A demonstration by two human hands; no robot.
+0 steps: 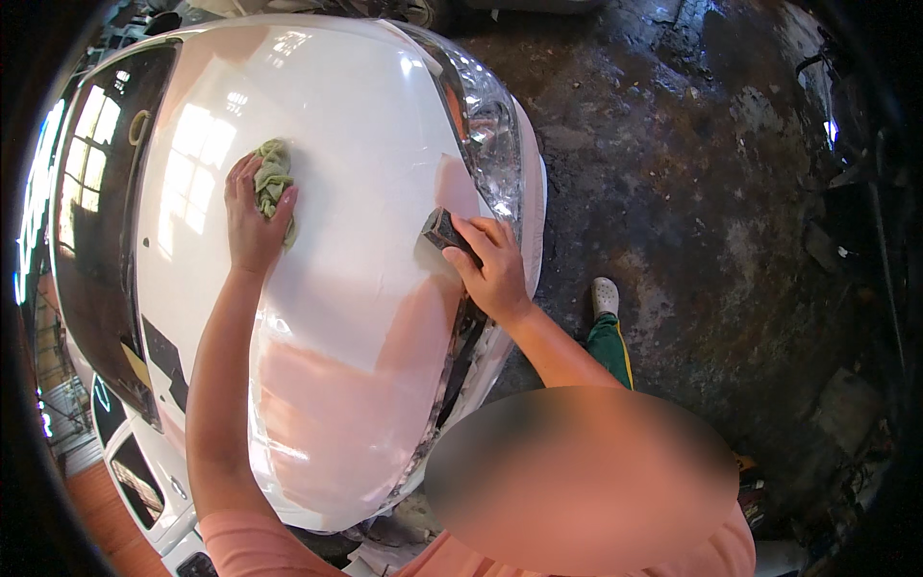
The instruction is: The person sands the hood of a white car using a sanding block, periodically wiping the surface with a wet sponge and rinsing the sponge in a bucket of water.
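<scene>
Under both my hands lies a white car hood (pixel 336 144) with several pinkish filler patches. My left hand (pixel 255 216) is closed round a crumpled light green cloth (pixel 274 173), which rests on the hood. Toward the headlight edge, my right hand (pixel 495 264) grips a dark block (pixel 440 231), which looks like a sanding block. The block touches the hood just below a small pinkish patch (pixel 454 188). A larger pinkish patch (pixel 327 413) spreads over the near part of the hood.
The headlight (pixel 486 106) borders the hood on the right. The windshield (pixel 106 192) curves along the left. Beyond the bumper is a dark, stained floor (pixel 673 192), where my shoe (pixel 605 296) stands. Another white vehicle (pixel 144 471) is at the lower left.
</scene>
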